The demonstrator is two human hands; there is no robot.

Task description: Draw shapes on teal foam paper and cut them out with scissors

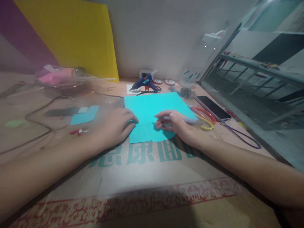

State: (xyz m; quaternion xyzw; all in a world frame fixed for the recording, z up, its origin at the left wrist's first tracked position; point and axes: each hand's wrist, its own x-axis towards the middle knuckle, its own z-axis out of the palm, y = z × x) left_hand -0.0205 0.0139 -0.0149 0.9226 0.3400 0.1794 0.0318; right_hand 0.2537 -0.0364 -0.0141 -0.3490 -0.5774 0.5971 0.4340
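Observation:
A sheet of turquoise paper (152, 120) lies flat on the printed cardboard covering the table. At its left edge rests my left hand (118, 122), thumb and forefinger apart and reaching onto the sheet; its other fingers are blurred. My right hand (177, 126) is closed around a pale pen (187, 120) over the right part of the paper. The pen's tip points left, close to the sheet; whether it touches cannot be made out. Scissors with red and yellow handles (206, 115) lie just right of the paper, partly hidden.
Behind the paper sits a blue glue gun (146, 83). A phone (213, 108) with a purple strap lies near the right table edge, a clear jug (197, 63) behind it. Leftward are a turquoise scrap (86, 115), a dark cable (29, 115) and a pink bundle (55, 77).

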